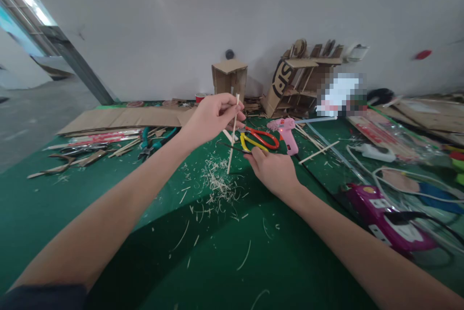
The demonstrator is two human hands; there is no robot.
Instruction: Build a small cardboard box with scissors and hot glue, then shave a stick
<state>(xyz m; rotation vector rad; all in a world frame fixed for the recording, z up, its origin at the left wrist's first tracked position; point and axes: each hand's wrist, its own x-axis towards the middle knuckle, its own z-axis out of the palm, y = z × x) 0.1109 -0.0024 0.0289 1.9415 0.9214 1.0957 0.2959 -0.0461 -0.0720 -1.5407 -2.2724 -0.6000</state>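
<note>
Between the fingers of my left hand [222, 110], a thin pale wooden stick [231, 153] is held upright and slightly tilted. My right hand [273, 169] is closed around a thin dark blade [232, 147] whose handle is hidden in the fist. The blade points left and passes close to the stick; whether they touch I cannot tell. Just behind my right hand are a yellow loop handle [243, 140] and a red loop handle [273, 142], which look like scissors. Curled wood shavings [219, 182] lie on the green tabletop [163, 223] below the stick.
A pink glue gun [286, 131] and thin sticks [319, 153] lie to the right. Farther right is a purple power strip [387, 218] with cables. Cardboard structures [295, 80] stand against the wall. Pliers [147, 148] and flat cardboard [126, 119] are on the left.
</note>
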